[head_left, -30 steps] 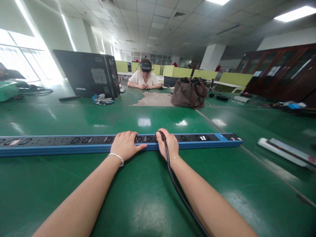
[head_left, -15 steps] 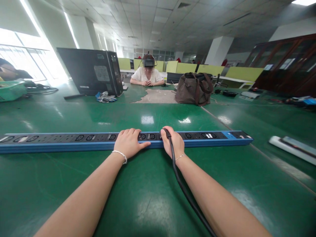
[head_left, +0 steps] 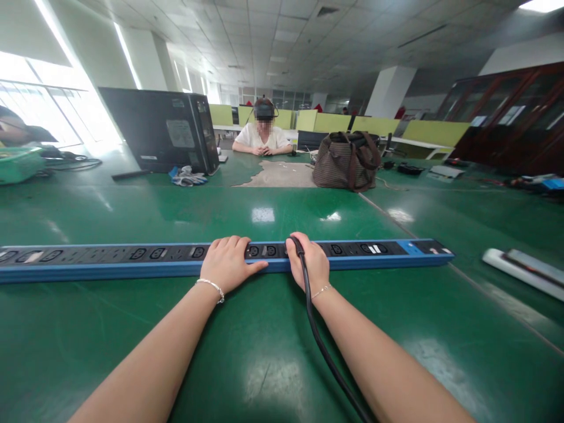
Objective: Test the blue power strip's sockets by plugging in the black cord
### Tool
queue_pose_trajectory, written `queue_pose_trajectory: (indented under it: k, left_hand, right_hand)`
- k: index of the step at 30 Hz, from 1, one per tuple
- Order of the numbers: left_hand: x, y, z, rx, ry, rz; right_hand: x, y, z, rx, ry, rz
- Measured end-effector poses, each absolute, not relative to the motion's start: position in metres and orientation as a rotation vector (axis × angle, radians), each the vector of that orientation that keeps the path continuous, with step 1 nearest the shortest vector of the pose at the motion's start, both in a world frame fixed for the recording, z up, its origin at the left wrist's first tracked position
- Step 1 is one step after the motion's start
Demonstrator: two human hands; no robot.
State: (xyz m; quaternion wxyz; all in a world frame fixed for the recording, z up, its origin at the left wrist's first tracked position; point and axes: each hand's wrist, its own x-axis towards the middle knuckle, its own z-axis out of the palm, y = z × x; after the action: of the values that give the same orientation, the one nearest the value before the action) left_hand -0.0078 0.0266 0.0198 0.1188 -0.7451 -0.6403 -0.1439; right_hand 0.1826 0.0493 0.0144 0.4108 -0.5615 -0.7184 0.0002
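A long blue power strip with a black face and several sockets lies across the green table. My left hand rests over the strip left of centre, fingers on its far edge and thumb along the near side, gripping it. Just to the right, my right hand is closed around the plug end of a black cable, pressed against the strip's face. That hand hides the plug's tip and the socket under it. From there the cable runs down along my right forearm.
A black computer case and gloves stand at the back left, beyond a green basket. Further right are a brown bag and a white bar-shaped object. One person sits opposite; another is partly visible at left.
The strip and both hands appear slightly lower in the view, with the strip's left end lowest. Both hands keep their hold on the strip and the plug.
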Motion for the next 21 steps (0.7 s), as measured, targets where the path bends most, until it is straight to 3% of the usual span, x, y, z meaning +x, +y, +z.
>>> queue_pose_trajectory:
  k: [21]
  left_hand:
    - [-0.0069,0.0255,0.0221,-2.186,-1.952,-0.444]
  right_hand:
    - [0.1765,0.0471,0.0112,-1.286,-1.903,0.010]
